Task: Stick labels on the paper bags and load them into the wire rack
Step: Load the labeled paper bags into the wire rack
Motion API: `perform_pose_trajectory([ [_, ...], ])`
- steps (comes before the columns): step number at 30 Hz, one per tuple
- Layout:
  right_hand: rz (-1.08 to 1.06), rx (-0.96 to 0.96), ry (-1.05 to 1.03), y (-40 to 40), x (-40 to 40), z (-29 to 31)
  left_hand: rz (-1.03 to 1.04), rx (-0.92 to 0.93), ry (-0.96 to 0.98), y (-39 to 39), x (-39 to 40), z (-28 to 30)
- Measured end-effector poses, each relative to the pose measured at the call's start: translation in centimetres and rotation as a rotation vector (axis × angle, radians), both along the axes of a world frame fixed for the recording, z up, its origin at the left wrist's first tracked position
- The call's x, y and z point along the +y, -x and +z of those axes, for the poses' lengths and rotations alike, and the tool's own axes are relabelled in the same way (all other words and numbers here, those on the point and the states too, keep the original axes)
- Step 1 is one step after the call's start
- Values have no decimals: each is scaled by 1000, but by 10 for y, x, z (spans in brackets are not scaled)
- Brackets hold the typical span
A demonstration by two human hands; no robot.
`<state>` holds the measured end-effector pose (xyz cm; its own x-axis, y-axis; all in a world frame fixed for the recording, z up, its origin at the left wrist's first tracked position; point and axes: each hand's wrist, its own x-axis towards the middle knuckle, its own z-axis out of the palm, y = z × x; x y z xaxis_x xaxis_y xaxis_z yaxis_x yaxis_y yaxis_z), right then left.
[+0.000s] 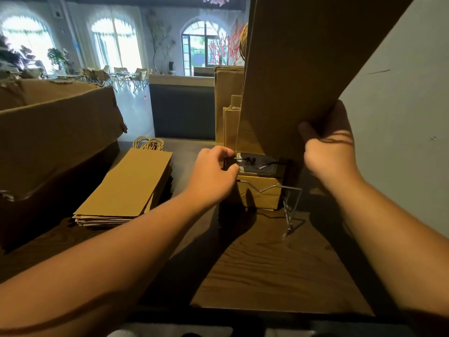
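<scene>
Two hands work at the wire rack [290, 205], which stands at centre-right of the frame on the dark wooden table [267, 271]. The right hand [329, 152] grips the near edge of a flat brown paper bag [303, 76], thumb on the facing side and fingers curled behind, and holds it upright above the rack. The left hand [213, 175] is at the rack's left edge, thumb and fingers closed narrowly on what appears to be the front wire beside a dark label [257, 164]; whether it pinches the wire or the label's edge cannot be told. The step in hand is judged to be loading the bag into the rack. To do it well, steady the rack with the left hand, align the bag's lower edge with the slot behind the bags already standing there [229, 105], and lower it straight, keeping the panel parallel to those bags so no corner catches the wire. Release only once the bag is seated. The held bag's long axis runs near vertical, leaning slightly toward the upper right of the frame; its broad face points to the left and toward the camera. Its handle end is out of view. At left-centre, a stack of flat bags [126, 188] lies with twine handles toward the upper frame, beside a cardboard box [58, 122].
</scene>
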<state>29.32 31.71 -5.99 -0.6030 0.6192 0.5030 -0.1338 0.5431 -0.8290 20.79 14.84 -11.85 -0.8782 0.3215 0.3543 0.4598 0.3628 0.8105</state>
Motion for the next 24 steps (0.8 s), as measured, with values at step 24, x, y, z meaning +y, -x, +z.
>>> perform_pose_trajectory([
  [24,31,158,-160,22,5,-27,-330,-456,-180,27,0,-4],
])
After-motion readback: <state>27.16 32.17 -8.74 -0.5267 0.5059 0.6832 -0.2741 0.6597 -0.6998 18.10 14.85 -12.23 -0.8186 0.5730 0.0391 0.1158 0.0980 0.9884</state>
